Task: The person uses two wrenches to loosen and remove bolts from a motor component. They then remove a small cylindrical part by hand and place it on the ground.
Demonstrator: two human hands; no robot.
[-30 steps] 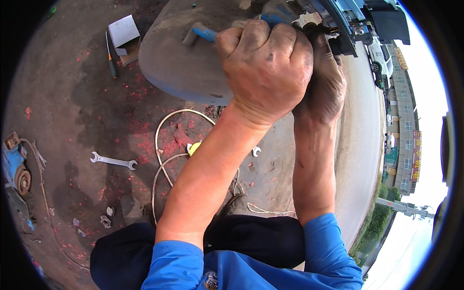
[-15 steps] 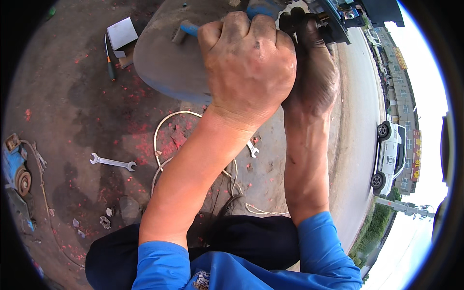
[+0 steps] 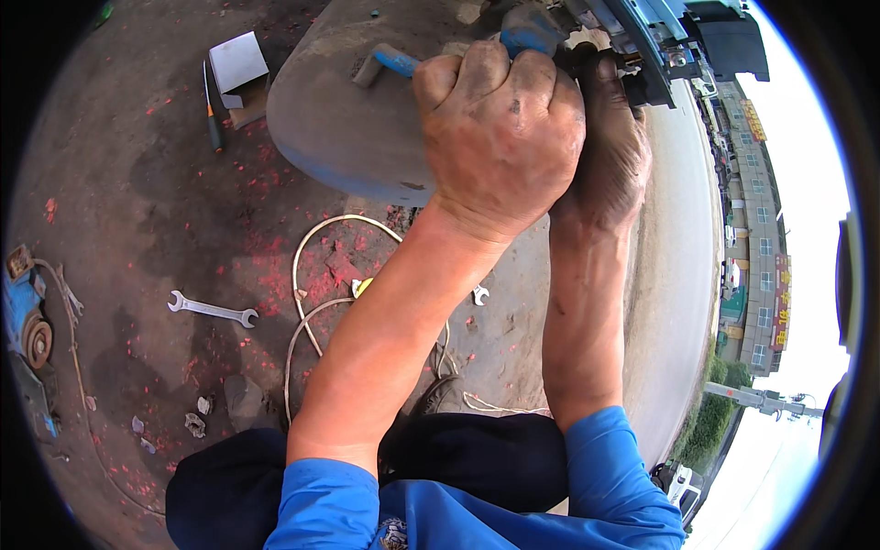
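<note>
My left hand [image 3: 506,137] is closed in a fist, knuckles up, in front of a large rounded grey body with a bluish lower edge [image 3: 339,119]. A short blue bar with a grey end [image 3: 394,60] sticks out beside its knuckles; my fingers hide whether they wrap round it. Pressed close behind, my right hand [image 3: 610,147], blackened with grime, has its fingers curled at a dark metal assembly [image 3: 646,55]. What those fingers hold is hidden. Above my left knuckles shows a rounded blue part [image 3: 532,29].
An open-end wrench [image 3: 213,310] lies on the dirty ground, with a second wrench [image 3: 480,295] partly behind my left forearm. A pale hose [image 3: 295,266] loops there. Farther left are a screwdriver [image 3: 214,124], a white box [image 3: 238,60] and a blue grinder [image 3: 27,321]. A road [image 3: 674,275] runs at right.
The view has shifted slightly, so my hands and the grey body appear farther right and lower. Both hands keep their closed poses. The white vehicle has left its spot by the road.
</note>
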